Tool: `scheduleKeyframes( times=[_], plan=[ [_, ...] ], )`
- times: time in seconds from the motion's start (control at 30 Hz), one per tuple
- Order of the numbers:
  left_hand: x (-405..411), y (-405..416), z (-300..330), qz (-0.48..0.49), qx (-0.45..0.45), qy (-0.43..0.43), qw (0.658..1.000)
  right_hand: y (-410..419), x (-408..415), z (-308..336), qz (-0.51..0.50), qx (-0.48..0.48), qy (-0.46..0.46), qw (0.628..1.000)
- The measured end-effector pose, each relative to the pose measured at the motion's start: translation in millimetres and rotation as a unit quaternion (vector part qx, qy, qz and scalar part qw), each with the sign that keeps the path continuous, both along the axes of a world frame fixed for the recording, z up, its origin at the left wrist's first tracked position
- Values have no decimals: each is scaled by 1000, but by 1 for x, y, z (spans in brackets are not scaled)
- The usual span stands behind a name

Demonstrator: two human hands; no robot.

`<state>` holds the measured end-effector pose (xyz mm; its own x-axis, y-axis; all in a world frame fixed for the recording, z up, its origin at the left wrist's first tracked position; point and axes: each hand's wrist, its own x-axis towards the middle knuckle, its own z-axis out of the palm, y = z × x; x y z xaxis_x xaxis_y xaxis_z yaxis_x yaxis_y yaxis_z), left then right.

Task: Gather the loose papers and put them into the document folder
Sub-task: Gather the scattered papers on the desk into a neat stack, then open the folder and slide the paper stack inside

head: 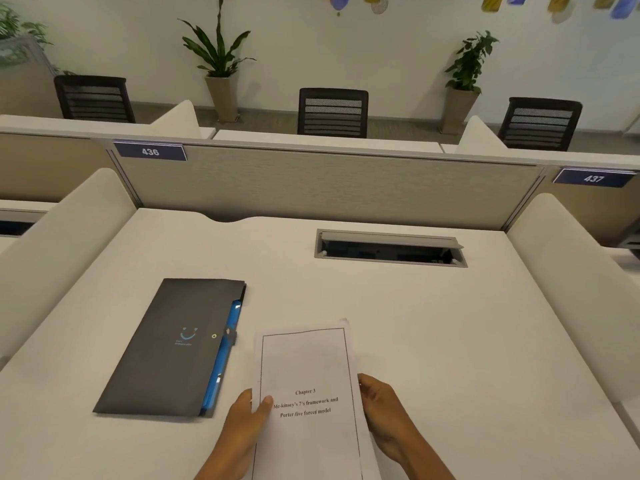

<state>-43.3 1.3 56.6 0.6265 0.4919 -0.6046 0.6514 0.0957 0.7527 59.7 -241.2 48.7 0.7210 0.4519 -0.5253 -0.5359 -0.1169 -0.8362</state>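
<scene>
While a person sits at a white desk [433,323], both hands grip a stack of papers [306,368] at six o'clock. Left hand [242,431] clamps the stack's left edge, its thumb pressed on the top sheet beside the words "Chapter 3"; right hand [384,414] holds the right edge, fingers curled behind it. At nine o'clock of the papers a dark folder [169,344] lies flat and shut, blue pockets showing along its right side. At one o'clock, a cable hatch [389,249] stands open.
</scene>
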Motion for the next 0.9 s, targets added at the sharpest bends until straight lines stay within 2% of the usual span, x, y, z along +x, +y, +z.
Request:
scheduleKeyframes(
  times=[0.3, 0.43, 0.5, 0.53, 0.6, 0.67, 0.8, 0.9],
  plan=[
    [-4, 3, -8, -24, 43, 9, 999, -3, -4, -5, -21, 10, 141, 990],
    [2, 4, -11, -36, 56, 24, 997, 2, -16, -18, -1, -69, 59, 996],
    [4, 11, -13, -54, 110, 26, 992, 1, -22, -30, -21, -130, -2, 991],
    [5, 17, -15, -57, 173, 30, 983, 1, -25, -32, -23, -163, -30, 986],
    [7, 34, -18, -72, 330, 54, 940, 0, -27, -30, -13, -222, -83, 971],
    [9, 53, -18, -89, 426, 73, 897, -2, -29, -31, -6, -244, -119, 962],
    [15, 88, -30, -138, 493, 109, 852, -5, -30, -35, -14, -250, -138, 958],
    [20, 104, -38, -163, 505, 121, 839, -8, -29, -37, -30, -244, -135, 960]
  ],
)
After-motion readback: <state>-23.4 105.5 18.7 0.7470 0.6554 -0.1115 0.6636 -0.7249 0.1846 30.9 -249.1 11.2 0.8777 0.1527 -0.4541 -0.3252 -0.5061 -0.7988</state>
